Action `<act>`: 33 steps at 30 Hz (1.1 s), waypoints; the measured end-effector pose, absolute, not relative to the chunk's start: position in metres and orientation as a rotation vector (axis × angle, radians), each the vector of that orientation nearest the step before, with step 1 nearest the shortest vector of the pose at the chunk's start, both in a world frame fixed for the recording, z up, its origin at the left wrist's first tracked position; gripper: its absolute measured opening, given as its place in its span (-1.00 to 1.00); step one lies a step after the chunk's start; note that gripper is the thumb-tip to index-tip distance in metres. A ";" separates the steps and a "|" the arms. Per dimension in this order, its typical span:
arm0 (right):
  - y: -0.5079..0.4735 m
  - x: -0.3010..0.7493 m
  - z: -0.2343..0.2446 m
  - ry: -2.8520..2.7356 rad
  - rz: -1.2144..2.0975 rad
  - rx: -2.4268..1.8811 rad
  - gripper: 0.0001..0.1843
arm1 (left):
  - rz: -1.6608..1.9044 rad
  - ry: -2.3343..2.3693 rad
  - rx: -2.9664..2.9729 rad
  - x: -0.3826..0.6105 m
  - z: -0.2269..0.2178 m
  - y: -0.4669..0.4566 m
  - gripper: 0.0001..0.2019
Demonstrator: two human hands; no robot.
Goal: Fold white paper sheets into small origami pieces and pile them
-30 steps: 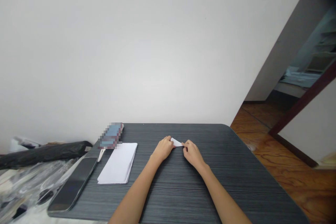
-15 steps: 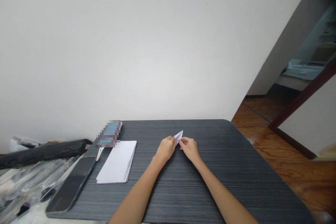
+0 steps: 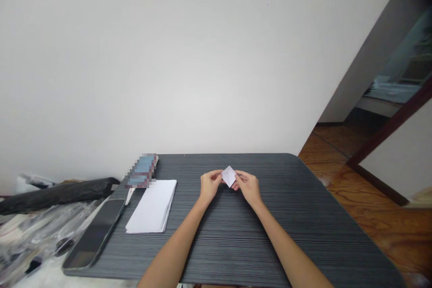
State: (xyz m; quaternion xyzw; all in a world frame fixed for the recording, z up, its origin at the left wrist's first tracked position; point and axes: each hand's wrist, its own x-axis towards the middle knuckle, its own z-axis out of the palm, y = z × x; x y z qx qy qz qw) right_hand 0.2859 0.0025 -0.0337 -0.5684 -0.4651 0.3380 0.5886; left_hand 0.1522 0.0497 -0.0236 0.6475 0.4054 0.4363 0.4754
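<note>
A small folded piece of white paper (image 3: 228,175), now a diamond shape, is held up just above the dark striped table (image 3: 290,216). My left hand (image 3: 209,185) pinches its left corner and my right hand (image 3: 248,186) pinches its right side. Both hands are closed on the paper, fingertips meeting near the middle of the table's far half.
A stack of white paper sheets (image 3: 152,207) lies left of my hands. A dark phone (image 3: 95,234) rests at the table's left edge, a blurred small box (image 3: 142,171) behind it. Clear plastic and a black roll (image 3: 57,192) lie further left. Wooden floor (image 3: 367,198) and a doorway lie right.
The folded paper went from lying flat between my fingers to being lifted and turned, opening from a narrow point into a diamond facing me. My hands stayed in the same spot.
</note>
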 end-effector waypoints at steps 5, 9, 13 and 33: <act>0.004 0.293 -0.029 -1.047 0.986 -1.116 -0.58 | 1.098 0.793 1.225 0.149 -0.020 0.052 -0.77; 0.003 0.299 -0.025 -1.099 0.920 -1.103 -0.71 | 1.122 0.733 1.148 0.147 -0.019 0.051 -0.82; 0.001 0.300 -0.022 -1.210 0.871 -1.133 -0.76 | 1.102 0.802 1.229 0.148 -0.019 0.051 -0.78; 0.000 0.299 -0.026 -1.257 0.892 -1.249 -0.71 | 0.944 0.677 1.487 0.150 -0.028 0.051 -0.75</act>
